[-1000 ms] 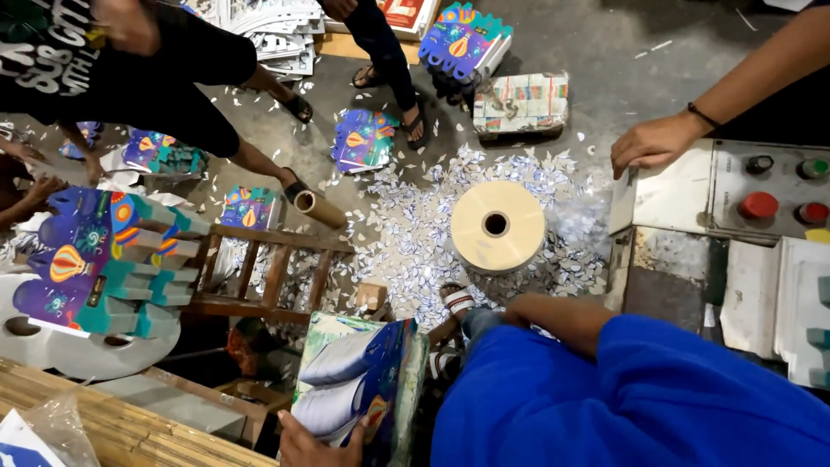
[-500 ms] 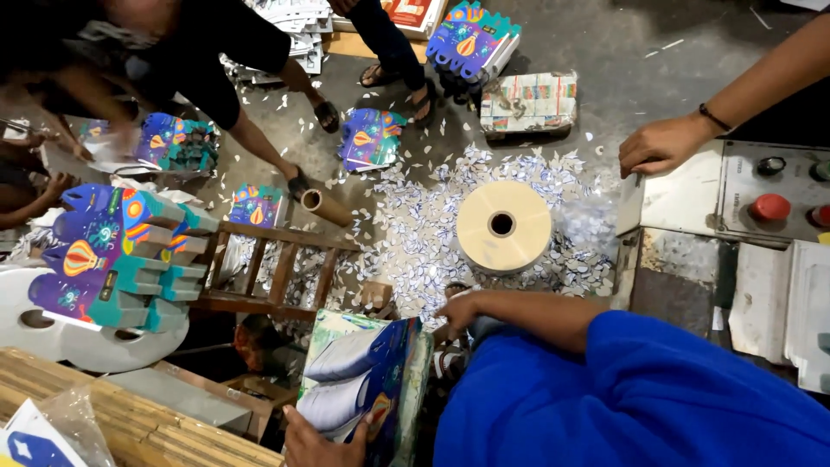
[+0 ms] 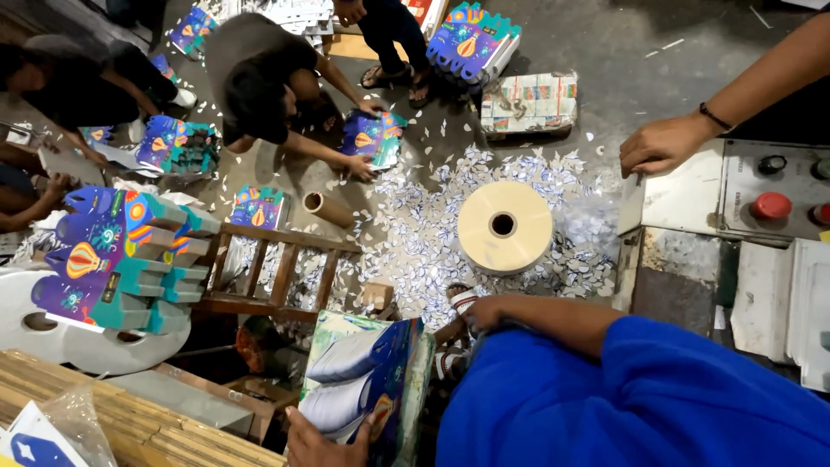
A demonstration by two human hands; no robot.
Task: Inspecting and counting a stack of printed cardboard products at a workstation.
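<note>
My left hand grips the near edge of a thick stack of printed die-cut cardboard sheets, which is blue and white and stands tilted at the bottom centre. My right hand reaches left out of a blue sleeve. Its fingers curl down just past the stack's far corner, beside a striped sandal. Whether that hand holds anything is hidden.
A big cream roll of film lies on paper scraps. A wooden frame and a cardboard tube sit to its left, with colourful sheet stacks beyond. People crouch at the top left. Another person's hand rests on a machine panel.
The crouching person in dark clothes has bent forward and right, both hands now on a floor stack. My left hand still holds the stack. My right hand has barely moved.
</note>
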